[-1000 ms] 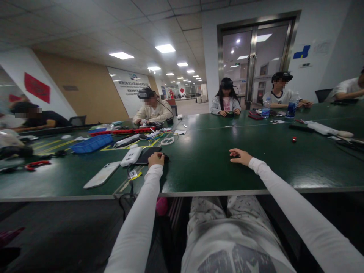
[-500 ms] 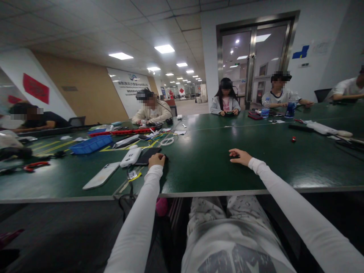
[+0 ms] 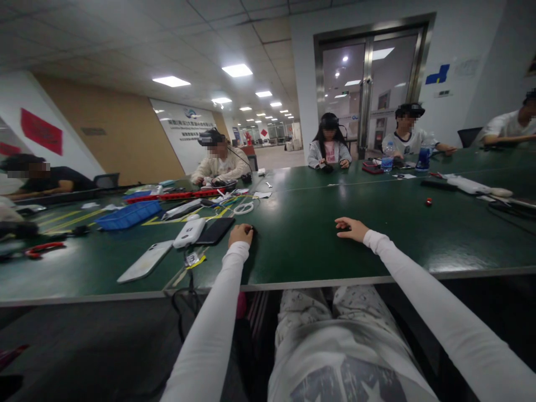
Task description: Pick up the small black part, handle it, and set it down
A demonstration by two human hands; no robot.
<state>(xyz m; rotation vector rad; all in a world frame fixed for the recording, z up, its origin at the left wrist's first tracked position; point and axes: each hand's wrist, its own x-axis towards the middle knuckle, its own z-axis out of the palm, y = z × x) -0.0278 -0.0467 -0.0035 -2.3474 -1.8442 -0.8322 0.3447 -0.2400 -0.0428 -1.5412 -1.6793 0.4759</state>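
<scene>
My left hand (image 3: 241,234) rests low over the green table (image 3: 293,245), its fingers curled. A small dark patch (image 3: 252,229) shows at its fingertips; whether that is an object or shadow I cannot make out. Left of this hand lies a flat black rectangular item (image 3: 216,231), beside a white device (image 3: 190,233) and a white phone (image 3: 146,261). My right hand (image 3: 354,229) hovers at or just over the tabletop, fingers apart and slightly bent. Dark shading sits between its thumb and fingers, with no clear object there.
A blue tray (image 3: 129,215), a coiled white cable (image 3: 243,208) and red-handled pliers (image 3: 45,249) lie on the left. A small red item (image 3: 428,201), water bottle (image 3: 387,156) and white long-handled object (image 3: 479,186) are on the right. Several people sit around the table.
My left hand has moved right, away from the black rectangular item. My right hand stays nearly in place. The view has shifted slightly.
</scene>
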